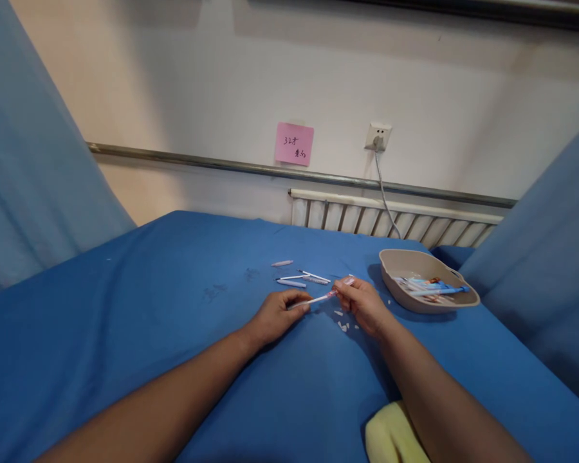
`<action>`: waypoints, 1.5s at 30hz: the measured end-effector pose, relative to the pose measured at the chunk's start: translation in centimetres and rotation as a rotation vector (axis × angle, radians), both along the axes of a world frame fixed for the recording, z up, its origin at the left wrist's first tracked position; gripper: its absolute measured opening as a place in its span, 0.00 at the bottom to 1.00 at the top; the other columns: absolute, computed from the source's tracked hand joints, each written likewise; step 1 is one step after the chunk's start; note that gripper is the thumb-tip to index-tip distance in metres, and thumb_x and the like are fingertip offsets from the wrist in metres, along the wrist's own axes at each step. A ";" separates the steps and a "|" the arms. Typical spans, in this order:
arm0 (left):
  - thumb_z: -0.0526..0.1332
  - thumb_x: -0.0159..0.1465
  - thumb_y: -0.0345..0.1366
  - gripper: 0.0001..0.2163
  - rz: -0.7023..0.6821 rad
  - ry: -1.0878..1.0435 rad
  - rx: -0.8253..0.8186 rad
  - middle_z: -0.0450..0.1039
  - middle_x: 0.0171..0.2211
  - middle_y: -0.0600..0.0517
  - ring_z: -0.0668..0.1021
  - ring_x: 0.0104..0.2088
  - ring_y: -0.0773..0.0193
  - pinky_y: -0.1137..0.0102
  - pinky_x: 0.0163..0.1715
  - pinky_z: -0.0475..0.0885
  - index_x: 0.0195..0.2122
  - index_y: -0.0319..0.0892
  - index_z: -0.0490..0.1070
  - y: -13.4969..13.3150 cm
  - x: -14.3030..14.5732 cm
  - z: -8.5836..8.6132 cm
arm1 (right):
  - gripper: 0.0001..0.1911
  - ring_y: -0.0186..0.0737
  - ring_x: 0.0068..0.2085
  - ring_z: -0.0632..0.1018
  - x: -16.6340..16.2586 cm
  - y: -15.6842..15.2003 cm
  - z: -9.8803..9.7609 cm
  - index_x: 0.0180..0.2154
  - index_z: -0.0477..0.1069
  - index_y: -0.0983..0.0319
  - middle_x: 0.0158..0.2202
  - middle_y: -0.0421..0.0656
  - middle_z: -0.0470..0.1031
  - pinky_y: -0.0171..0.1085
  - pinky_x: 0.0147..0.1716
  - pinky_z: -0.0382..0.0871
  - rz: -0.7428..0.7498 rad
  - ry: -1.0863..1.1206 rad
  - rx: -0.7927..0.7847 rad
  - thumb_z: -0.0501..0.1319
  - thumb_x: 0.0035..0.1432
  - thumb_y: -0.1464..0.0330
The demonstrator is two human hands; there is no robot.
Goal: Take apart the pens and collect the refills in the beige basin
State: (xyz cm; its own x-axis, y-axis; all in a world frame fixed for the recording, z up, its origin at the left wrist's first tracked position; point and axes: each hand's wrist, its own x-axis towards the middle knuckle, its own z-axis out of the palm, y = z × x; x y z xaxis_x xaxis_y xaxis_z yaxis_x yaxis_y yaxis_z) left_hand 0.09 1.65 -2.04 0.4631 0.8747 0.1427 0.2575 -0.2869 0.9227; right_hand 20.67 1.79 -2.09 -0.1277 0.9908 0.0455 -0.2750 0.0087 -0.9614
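My left hand [280,316] is closed in a pinch on one end of a thin white pen refill [317,299]. My right hand [361,303] pinches its other end, where pink markings show; a small pale piece also appears at these fingertips, too blurred to name. Just beyond the hands lie slim pen parts: a bluish pen barrel [291,283], a pale barrel [282,263] and a white refill with a dark tip [313,276]. Small white scraps [342,326] are scattered below the right hand.
A beige plastic basket [390,278] with several pens inside stands on the blue sheet [174,276] at right. Yellow cloth [393,437] lies by my right forearm. A radiator [357,215], plugged socket [378,136] and pink note [294,144] are at the wall; blue curtains [33,148] hang at both sides.
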 end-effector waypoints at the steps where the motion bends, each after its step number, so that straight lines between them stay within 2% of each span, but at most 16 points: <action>1: 0.60 0.59 0.38 0.10 -0.004 0.010 0.011 0.77 0.37 0.51 0.76 0.38 0.60 0.68 0.41 0.68 0.38 0.40 0.76 0.0 0.0 0.0 | 0.18 0.26 0.17 0.58 -0.1 -0.1 0.0 0.24 0.65 0.63 0.16 0.33 0.61 0.30 0.17 0.48 0.008 -0.009 -0.003 0.68 0.44 0.56; 5: 0.59 0.59 0.38 0.10 0.003 0.021 0.027 0.77 0.36 0.50 0.75 0.38 0.60 0.69 0.40 0.69 0.38 0.39 0.76 -0.2 0.2 0.2 | 0.17 0.27 0.17 0.61 -0.4 -0.1 -0.2 0.25 0.67 0.63 0.18 0.34 0.64 0.30 0.17 0.51 0.015 -0.049 0.009 0.67 0.44 0.56; 10: 0.58 0.60 0.39 0.12 0.035 0.056 0.014 0.76 0.33 0.51 0.75 0.33 0.63 0.71 0.35 0.69 0.39 0.38 0.75 -0.4 0.4 0.3 | 0.16 0.31 0.20 0.68 -0.5 -0.1 -0.6 0.28 0.70 0.63 0.21 0.37 0.71 0.31 0.20 0.57 0.049 -0.244 0.041 0.68 0.42 0.58; 20: 0.55 0.64 0.38 0.11 -0.044 0.136 0.199 0.77 0.38 0.51 0.76 0.39 0.62 0.71 0.41 0.68 0.41 0.41 0.74 -0.6 -0.1 0.1 | 0.12 0.31 0.20 0.70 -1.2 -0.6 -0.2 0.25 0.71 0.62 0.21 0.38 0.73 0.32 0.22 0.62 0.053 -0.449 0.110 0.67 0.42 0.60; 25: 0.52 0.66 0.38 0.12 -0.062 0.274 0.329 0.77 0.40 0.50 0.76 0.40 0.61 0.71 0.41 0.67 0.44 0.43 0.73 -0.9 -0.2 0.4 | 0.15 0.30 0.17 0.67 -1.3 -0.7 0.1 0.24 0.69 0.63 0.18 0.38 0.71 0.31 0.17 0.59 0.046 -0.495 0.066 0.65 0.43 0.58; 29: 0.51 0.66 0.38 0.12 -0.033 0.361 0.438 0.76 0.41 0.49 0.76 0.41 0.61 0.70 0.42 0.67 0.46 0.44 0.71 -1.3 -0.2 0.8 | 0.18 0.29 0.16 0.65 -1.6 -0.9 0.1 0.23 0.67 0.63 0.17 0.37 0.70 0.30 0.16 0.55 0.055 -0.430 -0.015 0.65 0.42 0.55; 32: 0.51 0.66 0.38 0.12 -0.007 0.385 0.478 0.76 0.39 0.49 0.76 0.40 0.60 0.70 0.41 0.66 0.45 0.44 0.72 -1.3 -0.3 1.1 | 0.18 0.29 0.16 0.64 -2.1 -0.9 -0.4 0.23 0.67 0.63 0.17 0.37 0.69 0.30 0.15 0.55 0.056 -0.412 -0.081 0.63 0.46 0.54; 34: 0.51 0.66 0.38 0.12 -0.001 0.355 0.448 0.76 0.38 0.49 0.75 0.39 0.61 0.70 0.41 0.66 0.43 0.43 0.72 -1.1 -0.4 1.2 | 0.16 0.31 0.18 0.67 -2.2 -0.9 -0.7 0.27 0.68 0.63 0.20 0.39 0.70 0.31 0.17 0.58 0.014 -0.488 -0.004 0.61 0.49 0.56; 37: 0.52 0.66 0.37 0.11 0.016 0.264 0.336 0.76 0.36 0.51 0.75 0.37 0.62 0.71 0.39 0.67 0.40 0.42 0.73 -0.6 -0.6 1.1 | 0.13 0.36 0.30 0.73 -1.9 -1.1 -0.6 0.39 0.69 0.61 0.34 0.42 0.74 0.34 0.29 0.66 -0.072 -0.708 0.363 0.63 0.50 0.64; 40: 0.53 0.64 0.38 0.11 0.000 0.206 0.238 0.76 0.34 0.53 0.75 0.36 0.63 0.72 0.37 0.68 0.39 0.42 0.73 -0.3 -0.7 0.7 | 0.09 0.38 0.38 0.73 -1.4 -1.3 0.0 0.40 0.69 0.59 0.39 0.43 0.72 0.36 0.38 0.66 -0.039 -0.907 0.677 0.59 0.55 0.70; 42: 0.53 0.64 0.39 0.11 -0.031 0.196 0.193 0.75 0.32 0.53 0.75 0.34 0.63 0.72 0.36 0.68 0.39 0.41 0.73 -0.3 -0.6 0.5 | 0.05 0.38 0.38 0.73 -1.1 -1.5 0.3 0.36 0.70 0.59 0.36 0.43 0.72 0.36 0.37 0.65 -0.014 -0.985 0.746 0.55 0.58 0.70; 45: 0.54 0.63 0.40 0.12 -0.038 0.167 0.188 0.76 0.33 0.53 0.76 0.34 0.63 0.72 0.36 0.69 0.40 0.41 0.73 -0.5 -0.5 0.4 | 0.07 0.39 0.36 0.74 -1.0 -1.6 0.4 0.35 0.70 0.60 0.34 0.43 0.74 0.35 0.35 0.64 -0.021 -1.086 0.734 0.55 0.61 0.66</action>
